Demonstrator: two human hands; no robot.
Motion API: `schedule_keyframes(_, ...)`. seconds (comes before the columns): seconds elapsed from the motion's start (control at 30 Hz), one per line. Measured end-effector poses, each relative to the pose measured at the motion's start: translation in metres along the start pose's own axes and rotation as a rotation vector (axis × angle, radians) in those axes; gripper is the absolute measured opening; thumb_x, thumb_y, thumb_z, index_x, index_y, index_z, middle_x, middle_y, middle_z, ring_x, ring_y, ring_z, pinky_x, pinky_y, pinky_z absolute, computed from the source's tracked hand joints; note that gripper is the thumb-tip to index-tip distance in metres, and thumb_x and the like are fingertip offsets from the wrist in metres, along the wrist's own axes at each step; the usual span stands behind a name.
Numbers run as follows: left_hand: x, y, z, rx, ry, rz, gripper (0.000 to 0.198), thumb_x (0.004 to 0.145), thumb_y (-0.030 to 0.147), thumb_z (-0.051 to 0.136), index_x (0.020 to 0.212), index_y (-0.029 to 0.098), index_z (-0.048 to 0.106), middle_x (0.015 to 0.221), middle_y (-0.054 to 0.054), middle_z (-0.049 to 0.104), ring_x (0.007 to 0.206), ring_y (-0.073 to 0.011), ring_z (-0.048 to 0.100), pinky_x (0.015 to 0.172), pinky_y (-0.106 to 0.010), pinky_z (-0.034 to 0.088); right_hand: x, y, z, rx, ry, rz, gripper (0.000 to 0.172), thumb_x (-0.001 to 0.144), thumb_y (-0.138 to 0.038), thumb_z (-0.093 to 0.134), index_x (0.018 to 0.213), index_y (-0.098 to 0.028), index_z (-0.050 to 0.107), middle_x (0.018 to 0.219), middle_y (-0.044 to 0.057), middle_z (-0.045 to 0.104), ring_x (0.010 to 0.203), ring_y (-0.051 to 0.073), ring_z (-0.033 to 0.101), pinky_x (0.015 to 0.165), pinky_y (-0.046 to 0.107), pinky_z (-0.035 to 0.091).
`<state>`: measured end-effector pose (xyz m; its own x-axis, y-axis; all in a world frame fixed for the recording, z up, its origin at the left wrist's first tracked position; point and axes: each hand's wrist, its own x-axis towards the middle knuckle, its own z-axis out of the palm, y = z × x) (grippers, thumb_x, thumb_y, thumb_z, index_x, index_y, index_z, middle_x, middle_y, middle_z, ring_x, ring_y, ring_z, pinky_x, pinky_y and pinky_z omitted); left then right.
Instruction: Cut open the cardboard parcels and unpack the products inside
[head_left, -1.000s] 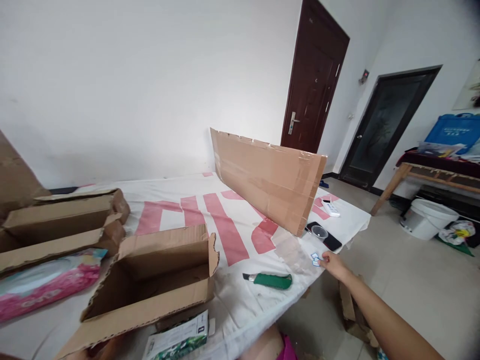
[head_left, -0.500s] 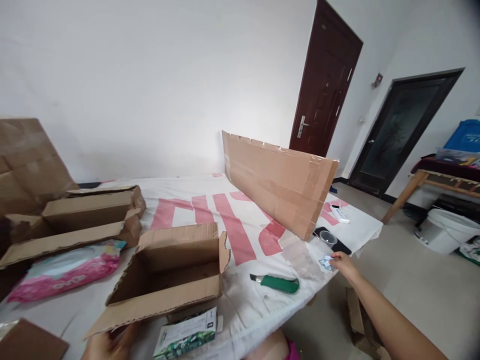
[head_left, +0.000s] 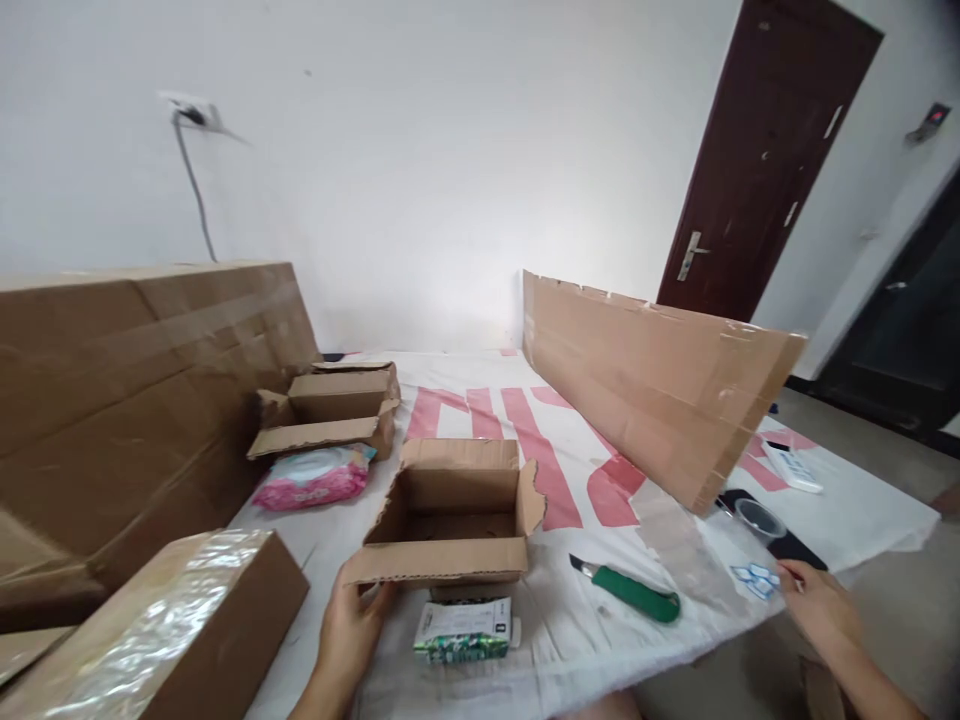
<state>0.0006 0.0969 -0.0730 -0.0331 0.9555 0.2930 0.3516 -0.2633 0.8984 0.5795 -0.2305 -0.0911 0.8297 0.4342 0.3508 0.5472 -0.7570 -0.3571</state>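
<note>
My left hand (head_left: pixel 351 628) grips the near flap of an open, empty cardboard box (head_left: pixel 454 520) in the middle of the white cloth with red lettering (head_left: pixel 525 450). A small green and white packet (head_left: pixel 465 630) lies just in front of that box. My right hand (head_left: pixel 817 608) is at the cloth's right edge, fingers pinched on small blue and white stickers (head_left: pixel 754 579). A green-handled utility knife (head_left: pixel 630 590) lies between the two hands.
A tall cardboard sheet (head_left: pixel 652 385) stands on edge to the right. A large carton (head_left: pixel 127 400) and a taped box (head_left: pixel 161 630) fill the left. A second open box (head_left: pixel 330 405), a pink packet (head_left: pixel 315 478), a clear cup (head_left: pixel 759 517), a remote (head_left: pixel 791 465) and a dark door (head_left: pixel 772 170) lie beyond.
The view has swung left, so the large carton and the taped box now show. My left hand has come up onto the open box's flap. My right hand stays on the stickers.
</note>
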Motion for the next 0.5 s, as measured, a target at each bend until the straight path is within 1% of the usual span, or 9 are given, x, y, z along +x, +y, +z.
schedule_keyframes(0.1,-0.001,-0.006,-0.001,-0.066,-0.040,-0.009,0.038,0.058,0.041,0.063,0.093,0.024,0.062,0.098,-0.005,0.072,0.096,-0.0327,0.068,0.087,-0.042,0.056,-0.002,-0.002,-0.001,0.013,-0.003,-0.020,0.026,0.072,-0.034,0.044,0.070,-0.025,0.070,0.074,0.013,0.072,0.070,0.033,0.067,0.064,0.045,0.051)
schedule_keyframes(0.17,-0.001,-0.008,-0.001,-0.079,-0.063,-0.014,0.041,0.061,0.040,0.062,0.099,0.023,0.060,0.105,-0.006,0.070,0.099,-0.0326,0.067,0.089,-0.043,0.055,-0.007,-0.009,-0.003,0.004,0.010,-0.020,0.026,0.070,-0.033,0.045,0.072,-0.028,0.070,0.083,0.014,0.074,0.071,0.035,0.066,0.061,0.047,0.048)
schedule_keyframes(0.23,-0.002,-0.008,-0.001,-0.085,-0.076,-0.016,0.049,0.062,0.041,0.062,0.107,0.020,0.057,0.111,-0.008,0.068,0.103,-0.0329,0.065,0.091,-0.044,0.053,-0.013,-0.026,-0.009,0.004,0.111,-0.074,0.026,0.070,-0.034,0.045,0.076,-0.028,0.070,0.091,0.015,0.074,0.077,0.037,0.064,0.066,0.050,0.046)
schedule_keyframes(0.27,-0.003,-0.008,-0.001,-0.088,-0.075,-0.020,0.053,0.062,0.042,0.062,0.110,0.020,0.055,0.113,-0.009,0.067,0.105,-0.0333,0.064,0.093,-0.044,0.052,-0.018,-0.040,-0.013,0.041,0.175,-0.135,0.026,0.071,-0.035,0.045,0.077,-0.028,0.070,0.092,0.015,0.073,0.079,0.036,0.063,0.069,0.051,0.045)
schedule_keyframes(0.3,-0.003,-0.008,-0.001,-0.091,-0.070,-0.026,0.057,0.061,0.043,0.062,0.113,0.019,0.053,0.114,-0.009,0.066,0.107,-0.0336,0.063,0.093,-0.045,0.052,-0.023,-0.057,-0.018,0.092,0.251,-0.219,0.025,0.072,-0.036,0.046,0.077,-0.027,0.069,0.087,0.015,0.071,0.078,0.035,0.062,0.073,0.051,0.045)
schedule_keyframes(0.33,-0.003,-0.008,0.000,-0.094,-0.063,-0.036,0.060,0.060,0.044,0.063,0.113,0.019,0.053,0.114,-0.010,0.065,0.106,-0.0336,0.063,0.093,-0.045,0.052,-0.030,-0.076,-0.021,0.202,0.278,-0.314,0.022,0.073,-0.036,0.048,0.076,-0.026,0.068,0.080,0.013,0.069,0.075,0.032,0.061,0.074,0.050,0.045)
schedule_keyframes(0.37,-0.002,-0.009,0.000,-0.098,-0.056,-0.047,0.062,0.058,0.045,0.064,0.113,0.019,0.052,0.115,-0.010,0.064,0.104,-0.0333,0.064,0.091,-0.044,0.053,-0.038,-0.098,-0.023,0.329,0.234,-0.399,0.020,0.074,-0.035,0.050,0.076,-0.024,0.067,0.075,0.012,0.068,0.074,0.031,0.060,0.074,0.050,0.045)
schedule_keyframes(0.43,-0.001,-0.009,0.002,-0.109,-0.048,-0.067,0.063,0.056,0.046,0.066,0.111,0.019,0.053,0.115,-0.011,0.062,0.099,-0.0323,0.066,0.084,-0.042,0.055,-0.056,-0.146,-0.021,0.412,0.149,-0.487,0.020,0.079,-0.035,0.050,0.078,-0.024,0.066,0.077,0.009,0.069,0.078,0.028,0.061,0.075,0.045,0.047)
schedule_keyframes(0.5,0.002,-0.009,0.005,-0.113,-0.048,-0.068,0.059,0.053,0.045,0.066,0.104,0.019,0.055,0.112,-0.011,0.063,0.096,-0.0322,0.066,0.081,-0.042,0.056,-0.076,-0.195,-0.010,0.475,0.044,-0.570,0.018,0.084,-0.032,0.051,0.082,-0.025,0.066,0.082,0.005,0.070,0.083,0.024,0.062,0.077,0.038,0.049)
